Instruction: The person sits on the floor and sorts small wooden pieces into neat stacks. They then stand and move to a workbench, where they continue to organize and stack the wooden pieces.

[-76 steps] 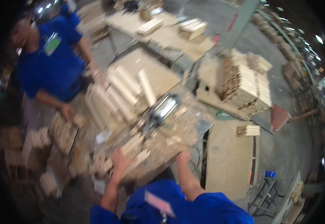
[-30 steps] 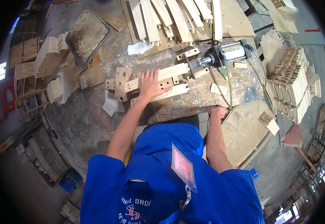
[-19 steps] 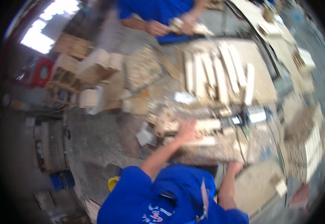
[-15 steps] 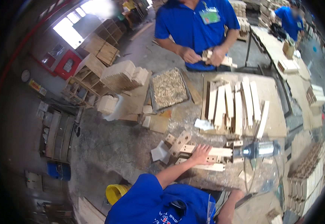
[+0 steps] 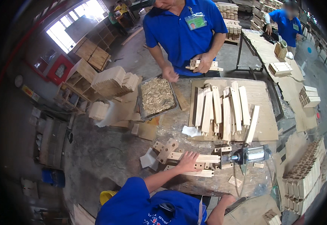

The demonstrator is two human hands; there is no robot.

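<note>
My left hand [image 5: 188, 162] lies across a pale wooden bar [image 5: 210, 159], its fingers curled over the bar's far side. The bar sits in a wooden jig [image 5: 168, 150] with drilled blocks. A second wooden bar [image 5: 205, 173] lies along the near side, partly under my hand. At the bar's right end stands a silver air cylinder [image 5: 254, 154], its rod end pointing at the bar. My right hand [image 5: 228, 199] is low at the table's front edge, below the cylinder; its fingers cannot be made out.
Several wooden bars [image 5: 227, 108] lie on cardboard beyond the jig. A tray of dowels [image 5: 141, 112] stands to their left. Across the table, a person in blue [image 5: 184, 37] holds small wooden pieces [image 5: 204, 66]. Stacked wooden parts [image 5: 302, 176] stand at the right. A hose [image 5: 271, 168] loops from the cylinder.
The person opposite has moved one hand off the wooden pieces to the dowel tray's edge. My view has shifted slightly; my left hand stays on the bar.
</note>
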